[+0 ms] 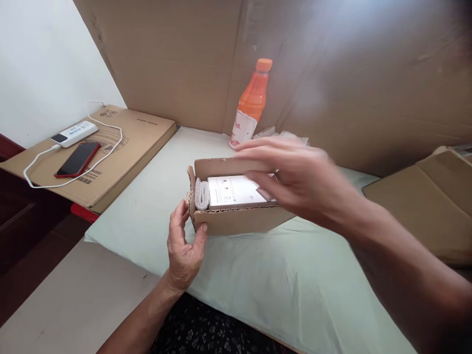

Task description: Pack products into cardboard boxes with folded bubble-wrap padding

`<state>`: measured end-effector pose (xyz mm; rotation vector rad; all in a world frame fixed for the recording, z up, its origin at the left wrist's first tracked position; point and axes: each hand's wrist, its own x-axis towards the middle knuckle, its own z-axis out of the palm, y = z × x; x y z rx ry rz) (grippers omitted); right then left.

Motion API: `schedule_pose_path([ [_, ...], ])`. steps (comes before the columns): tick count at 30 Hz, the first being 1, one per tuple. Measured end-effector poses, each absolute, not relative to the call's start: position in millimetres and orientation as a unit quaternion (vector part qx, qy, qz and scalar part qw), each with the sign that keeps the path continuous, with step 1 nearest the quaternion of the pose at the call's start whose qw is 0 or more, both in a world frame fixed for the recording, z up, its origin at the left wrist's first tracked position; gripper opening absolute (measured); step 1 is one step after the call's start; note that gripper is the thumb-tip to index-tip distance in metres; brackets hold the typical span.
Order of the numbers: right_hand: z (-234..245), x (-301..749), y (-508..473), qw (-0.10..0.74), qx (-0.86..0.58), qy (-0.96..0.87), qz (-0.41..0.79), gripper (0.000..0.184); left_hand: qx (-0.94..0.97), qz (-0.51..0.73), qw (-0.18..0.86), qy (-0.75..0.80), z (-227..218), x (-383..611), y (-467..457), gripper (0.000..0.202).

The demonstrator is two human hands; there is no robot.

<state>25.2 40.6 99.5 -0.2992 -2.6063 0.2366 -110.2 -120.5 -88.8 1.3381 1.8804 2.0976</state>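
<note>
A small open cardboard box [236,221] lies on a pale green cloth [258,285]. Inside it sit a white printed packet [232,191] and a roll of white cord [201,194] at the left end. My left hand [184,248] touches the box's left front corner, thumb on the front wall, fingers curled around the end. My right hand [295,177] hovers over the box's right half, blurred by motion, fingers stretched out flat above the packet and hiding that end.
An orange drink bottle [251,104] stands behind the box against a large cardboard sheet [332,73]. At left, a flat carton [110,147] carries a red phone [78,159], a white power bank [75,133] and a white cable. More cardboard [431,201] lies at right.
</note>
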Motion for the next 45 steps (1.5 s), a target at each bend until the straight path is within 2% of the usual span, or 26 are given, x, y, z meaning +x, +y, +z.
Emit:
schedule_pose_path([
  [2, 90.4, 72.7, 32.5, 0.392, -0.241, -0.883, 0.09, 0.02, 0.431, 0.664, 0.041, 0.609, -92.8, -117.3, -123.7, 0.067],
  [4, 63.6, 113.2, 25.5, 0.486, -0.39, -0.774, 0.114, 0.02, 0.435, 0.655, 0.085, 0.612, -98.0, -125.1, -129.0, 0.064],
  [6, 25.2, 135.2, 21.3, 0.463, -0.461, -0.735, 0.183, 0.034, 0.435, 0.646, 0.131, 0.614, -102.8, -132.9, -135.9, 0.067],
  [8, -12.7, 133.9, 20.6, 0.381, -0.458, -0.756, 0.271, 0.05, 0.43, 0.633, 0.18, 0.618, -105.3, -140.8, -140.7, 0.068],
  [10, -38.3, 116.0, 23.7, 0.33, -0.444, -0.762, 0.337, 0.054, 0.417, 0.62, 0.222, 0.626, -104.4, -148.3, -138.2, 0.062],
  [12, -47.6, 97.4, 29.5, 0.335, -0.444, -0.745, 0.369, 0.053, 0.402, 0.617, 0.239, 0.633, -100.5, -152.1, -124.6, 0.056],
  [17, -43.8, 125.1, 27.9, 0.382, -0.499, -0.707, 0.326, 0.049, 0.449, 0.619, 0.246, 0.596, -89.8, -122.1, -77.7, 0.056],
  [21, -55.2, 188.6, 3.3, 0.386, -0.546, -0.684, 0.291, 0.051, 0.524, 0.581, 0.231, 0.579, -94.7, -73.8, -100.9, 0.057],
  [27, -69.4, 173.4, 2.3, 0.364, -0.448, -0.714, 0.397, 0.058, 0.542, 0.55, 0.114, 0.625, -116.6, -82.1, -182.8, 0.076],
  [29, -69.9, 153.8, 10.3, 0.369, -0.419, -0.722, 0.409, 0.061, 0.532, 0.542, 0.127, 0.638, -117.4, -102.7, -186.9, 0.086],
  [32, -72.6, 140.9, 12.1, 0.353, -0.422, -0.739, 0.389, 0.061, 0.524, 0.546, 0.162, 0.633, -117.1, -131.0, -173.2, 0.115],
  [34, -77.7, 143.5, 6.1, 0.332, -0.441, -0.745, 0.375, 0.058, 0.541, 0.546, 0.18, 0.614, -119.6, -143.6, -160.2, 0.128],
  [40, -94.7, 144.8, -5.8, 0.308, -0.47, -0.727, 0.395, 0.06, 0.589, 0.517, 0.246, 0.57, -123.0, -148.3, -139.9, 0.132],
  [45, -95.3, 105.1, 20.8, 0.326, -0.455, -0.708, 0.43, 0.068, 0.552, 0.552, 0.197, 0.592, -110.9, -145.1, -131.8, 0.129],
])
